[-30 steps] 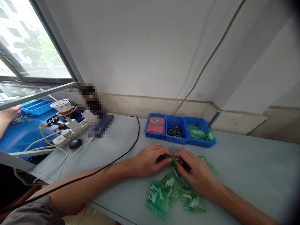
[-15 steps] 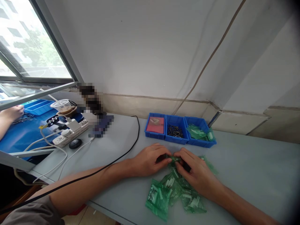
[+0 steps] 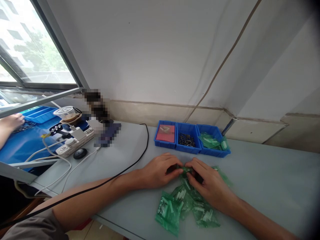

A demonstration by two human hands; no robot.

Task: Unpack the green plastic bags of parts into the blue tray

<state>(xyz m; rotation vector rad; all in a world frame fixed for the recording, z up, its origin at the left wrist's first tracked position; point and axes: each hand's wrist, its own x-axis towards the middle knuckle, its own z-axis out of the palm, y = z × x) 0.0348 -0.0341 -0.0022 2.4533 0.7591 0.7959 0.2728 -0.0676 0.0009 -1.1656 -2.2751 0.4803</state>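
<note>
My left hand (image 3: pixel 162 170) and my right hand (image 3: pixel 206 180) meet over the grey table, thumbs and fingers pinched on the top edge of a green plastic bag (image 3: pixel 186 170). The bag's lower part hangs over other bags and is partly hidden by my right hand. Close below lie several green bags holding small white and dark pieces, among them a bag (image 3: pixel 169 213) at the front left and another bag (image 3: pixel 206 215) under my right wrist. One more green bag (image 3: pixel 222 175) shows behind my right hand.
Three joined blue bins stand behind my hands: one bin with a red card (image 3: pixel 165 134), one with dark screws (image 3: pixel 187 140), one with green bags (image 3: pixel 211 141). A black cable (image 3: pixel 130 166) crosses my left forearm. Left are a power strip (image 3: pixel 75 143), a cup (image 3: pixel 67 114) and another person's hand (image 3: pixel 13 122).
</note>
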